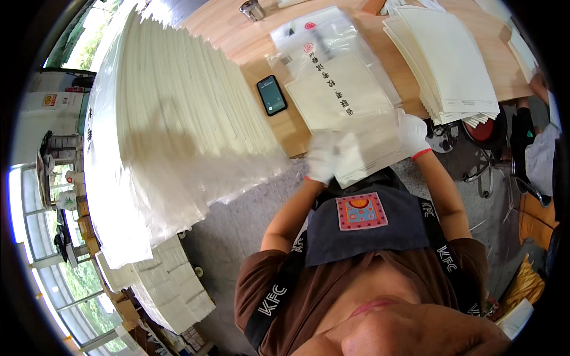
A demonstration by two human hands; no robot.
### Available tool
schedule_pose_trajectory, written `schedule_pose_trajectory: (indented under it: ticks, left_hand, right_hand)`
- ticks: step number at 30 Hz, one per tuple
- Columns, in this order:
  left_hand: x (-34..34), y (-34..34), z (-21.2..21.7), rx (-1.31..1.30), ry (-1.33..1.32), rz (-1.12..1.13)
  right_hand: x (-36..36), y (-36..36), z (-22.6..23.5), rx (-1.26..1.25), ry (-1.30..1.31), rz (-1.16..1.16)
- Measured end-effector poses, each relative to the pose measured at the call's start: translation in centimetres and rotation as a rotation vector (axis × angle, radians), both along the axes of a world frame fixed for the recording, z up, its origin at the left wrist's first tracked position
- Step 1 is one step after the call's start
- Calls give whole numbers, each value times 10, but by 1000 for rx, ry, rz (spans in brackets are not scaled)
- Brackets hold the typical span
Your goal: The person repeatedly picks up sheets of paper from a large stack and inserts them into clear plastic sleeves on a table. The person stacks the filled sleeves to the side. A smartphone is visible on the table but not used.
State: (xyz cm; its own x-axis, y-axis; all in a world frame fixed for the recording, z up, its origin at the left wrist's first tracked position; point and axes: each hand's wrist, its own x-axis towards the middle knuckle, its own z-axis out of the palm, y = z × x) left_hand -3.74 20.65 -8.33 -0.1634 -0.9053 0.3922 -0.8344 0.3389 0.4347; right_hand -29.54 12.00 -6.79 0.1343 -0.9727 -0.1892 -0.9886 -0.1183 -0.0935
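A clear plastic bag (380,132) with dark print lies at the table's front edge, its near end toward me. Inside it, partly sticking out of the near end, is a cream paper sheet or stack (351,168). My right hand (414,134), in a white glove with a red cuff, grips the bag's right edge. At the left side of the paper is my left hand (322,156), gloved alike. Motion blurs its fingers, so their hold is unclear. More flat printed plastic bags (332,29) lie under and beyond this one.
A tall row of cream paper packets in plastic (184,101) stands at the left. A phone (272,95) lies beside it. A fanned stack of cream sheets (448,59) rests at the right, and a metal cup (252,10) at the back. Another person (543,148) is at the far right.
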Motion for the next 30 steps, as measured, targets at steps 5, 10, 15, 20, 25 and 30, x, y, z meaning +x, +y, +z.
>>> schedule_pose_trajectory:
  ticks: [5,10,15,20,25,30]
  left_hand:
    - [44,28,3,-61,45,242]
    - [37,102,31,125,133,29]
    - [38,107,18,232,262,-86]
    - [28,62,18,196,200,148]
    - [66,127,-66,451,536,131]
    - [49,80,-64,923,1089,426]
  right_hand:
    - [3,51,20,-3,32,216]
    - [-22,109,37,257,-22,186]
    - [-31,132,23,337,-116,240]
    - [-26,66,20,-77,-163,183]
    - [-65,105,-18,385,-40,273]
    - [-61,58,-52,339,-882,-209]
